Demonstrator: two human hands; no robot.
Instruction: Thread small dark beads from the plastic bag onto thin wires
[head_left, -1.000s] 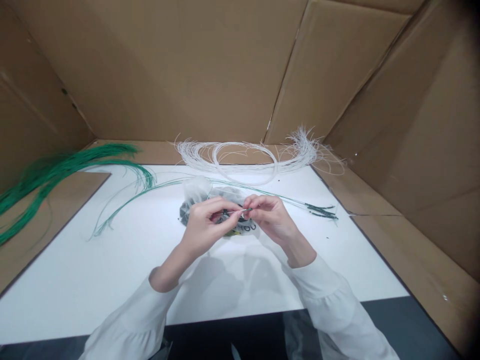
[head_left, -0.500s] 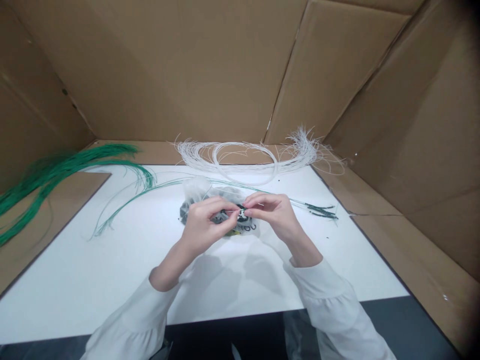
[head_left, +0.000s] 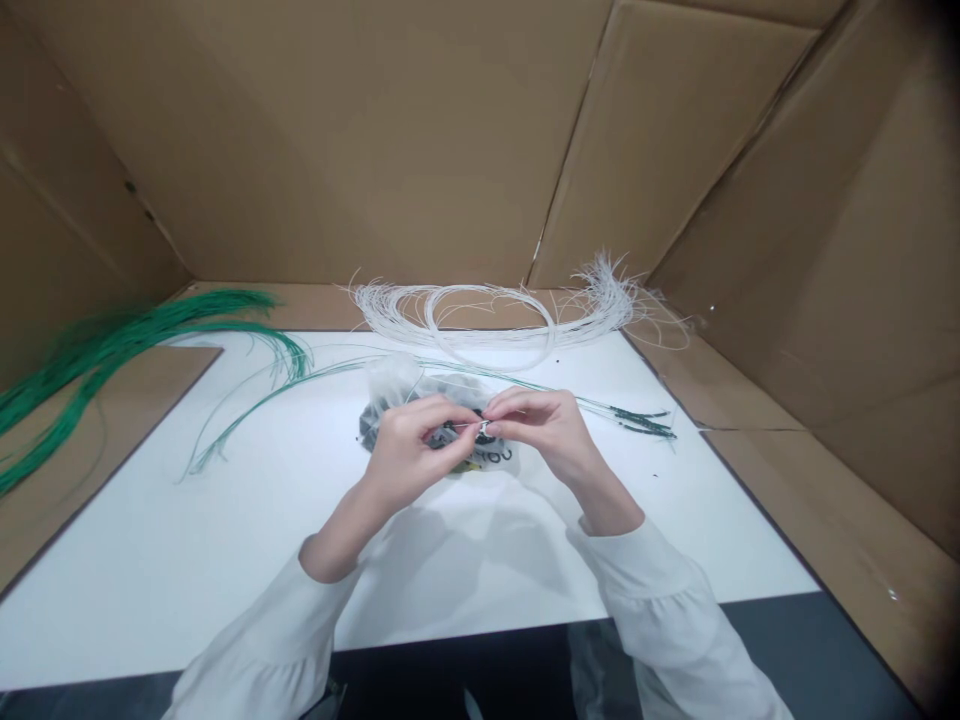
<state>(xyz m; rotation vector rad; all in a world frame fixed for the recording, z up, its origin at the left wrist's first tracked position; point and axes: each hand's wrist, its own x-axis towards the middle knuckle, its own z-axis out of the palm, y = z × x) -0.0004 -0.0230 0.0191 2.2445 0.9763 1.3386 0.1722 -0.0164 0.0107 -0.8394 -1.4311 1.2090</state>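
Observation:
My left hand is closed in a pinch, thumb against forefinger, on a thin pale wire. Close to its fingertips, my right hand pinches too, at the wire's other end. A tiny whitish bit shows between the two sets of fingertips, too small to name. Under both hands lies a clear plastic bag with dark contents and printed letters. The hands hide part of it.
Long green strands lie at the left. A coiled bundle of white strands rests along the back. Thin green wires cross behind the bag, ending at dark beaded-looking tips on the right. Cardboard walls surround the white tabletop.
Both hands stay almost in place, still pinching. The right fingertips have shifted very slightly at the wire, and less of the print behind them shows.

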